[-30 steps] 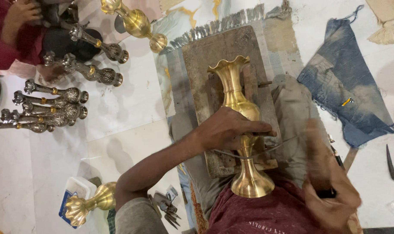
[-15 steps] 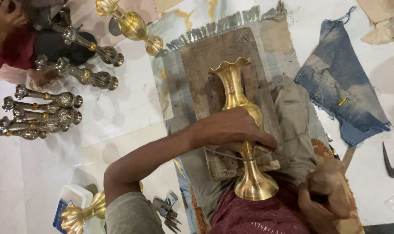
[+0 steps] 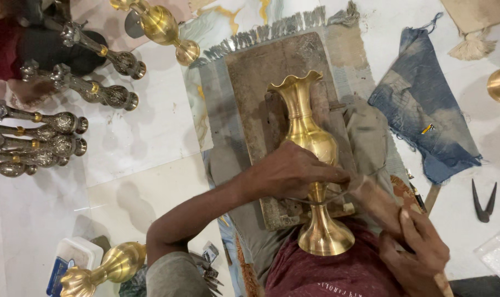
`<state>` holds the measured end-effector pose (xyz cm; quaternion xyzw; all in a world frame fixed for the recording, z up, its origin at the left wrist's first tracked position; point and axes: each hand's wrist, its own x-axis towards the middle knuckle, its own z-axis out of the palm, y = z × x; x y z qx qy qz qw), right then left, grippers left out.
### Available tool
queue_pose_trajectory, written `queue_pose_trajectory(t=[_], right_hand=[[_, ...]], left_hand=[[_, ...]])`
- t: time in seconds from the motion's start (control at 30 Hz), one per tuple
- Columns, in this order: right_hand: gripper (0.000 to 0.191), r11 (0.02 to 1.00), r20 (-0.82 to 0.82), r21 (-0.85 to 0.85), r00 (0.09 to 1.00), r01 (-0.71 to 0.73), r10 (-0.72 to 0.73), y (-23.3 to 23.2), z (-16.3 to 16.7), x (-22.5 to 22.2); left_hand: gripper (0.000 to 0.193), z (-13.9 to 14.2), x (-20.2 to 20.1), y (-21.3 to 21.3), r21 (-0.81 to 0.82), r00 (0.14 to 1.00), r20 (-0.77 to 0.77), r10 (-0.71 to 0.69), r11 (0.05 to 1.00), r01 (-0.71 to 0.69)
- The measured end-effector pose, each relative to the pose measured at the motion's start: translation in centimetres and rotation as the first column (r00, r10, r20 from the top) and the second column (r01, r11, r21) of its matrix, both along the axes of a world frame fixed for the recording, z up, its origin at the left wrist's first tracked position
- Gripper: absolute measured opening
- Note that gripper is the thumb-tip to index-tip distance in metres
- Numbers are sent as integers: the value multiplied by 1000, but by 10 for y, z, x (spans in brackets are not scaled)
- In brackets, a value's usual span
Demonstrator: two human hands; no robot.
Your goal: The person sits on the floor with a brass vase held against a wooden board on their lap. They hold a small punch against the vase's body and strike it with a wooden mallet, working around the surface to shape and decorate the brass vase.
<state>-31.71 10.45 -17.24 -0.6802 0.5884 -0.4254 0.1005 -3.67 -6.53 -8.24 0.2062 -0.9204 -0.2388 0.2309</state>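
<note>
A polished brass vase [image 3: 307,137] with a fluted mouth lies lengthwise on a worn wooden board [image 3: 261,77], its round foot toward my chest. My left hand [image 3: 294,173] is wrapped over the vase's lower belly and stem, pressing a thin metal tool against it. My right hand [image 3: 415,247] grips a wooden stick [image 3: 376,201], blurred by motion, whose upper end sits near the tool beside the vase's stem.
Several darker engraved vases [image 3: 38,140] lie at the left, another brass vase [image 3: 162,27] at top, one more [image 3: 104,269] beside a white box at bottom left. A blue denim rag [image 3: 426,121] and black pincers [image 3: 483,201] lie at the right. Another person's sleeve shows at top left.
My right hand with the stick has swung from low at the right up toward the vase's stem. My left hand stays clamped on the vase.
</note>
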Motion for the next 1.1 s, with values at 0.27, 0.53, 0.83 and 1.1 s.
queue_pose_trajectory(t=[0.27, 0.53, 0.83, 1.1], right_hand=[[47, 994, 190, 51, 978, -95, 84, -42, 58, -1], [50, 964, -48, 207, 982, -170, 183, -69, 116, -8], [90, 781, -517, 493, 593, -383, 617, -138, 159, -10], [93, 638, -458, 755, 575, -151, 678, -156, 194, 25]], left_hand=[[53, -19, 9, 22, 41, 981, -31, 192, 981, -190], [45, -47, 12, 49, 22, 858, -334, 392, 913, -408], [34, -87, -20, 79, 149, 420, -639, 645, 639, -755], [20, -69, -35, 87, 692, 14, -613, 790, 545, -475]])
